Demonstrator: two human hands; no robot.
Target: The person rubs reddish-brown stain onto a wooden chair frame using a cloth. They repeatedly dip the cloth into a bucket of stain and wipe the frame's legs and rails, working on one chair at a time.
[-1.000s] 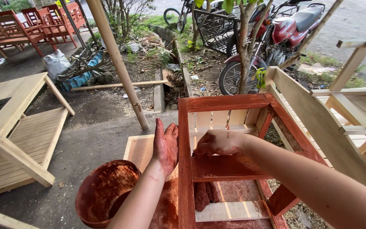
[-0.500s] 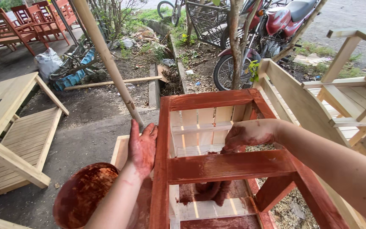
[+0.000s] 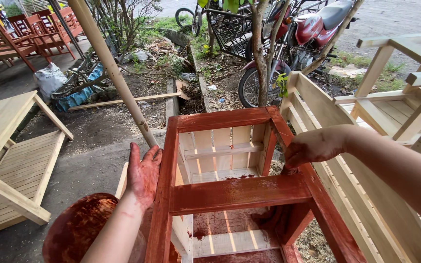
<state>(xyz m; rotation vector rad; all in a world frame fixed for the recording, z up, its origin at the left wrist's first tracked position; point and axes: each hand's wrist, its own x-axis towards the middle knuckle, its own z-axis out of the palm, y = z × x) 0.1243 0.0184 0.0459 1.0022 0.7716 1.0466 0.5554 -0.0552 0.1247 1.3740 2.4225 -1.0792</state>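
Two Stained Hands on a Wooden Frame

Two hands touch a wooden frame [image 3: 230,195] that stands in front of the person. Its top bars are wet and red-brown, but the slats inside are pale and bare. The left hand [image 3: 143,173] lies flat and open against the frame's left bar, fingers spread. The right hand [image 3: 313,146] is curled over the right bar, pressing on it. A red-stained bowl [image 3: 76,229] sits low on the left, beside the frame.

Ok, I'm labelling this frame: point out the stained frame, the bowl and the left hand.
Frame [image 3: 237,192], head view, on its near crossbar.
Bowl [image 3: 76,229], head view, on its stained inside.
Left hand [image 3: 143,173], head view, on the back of the hand.
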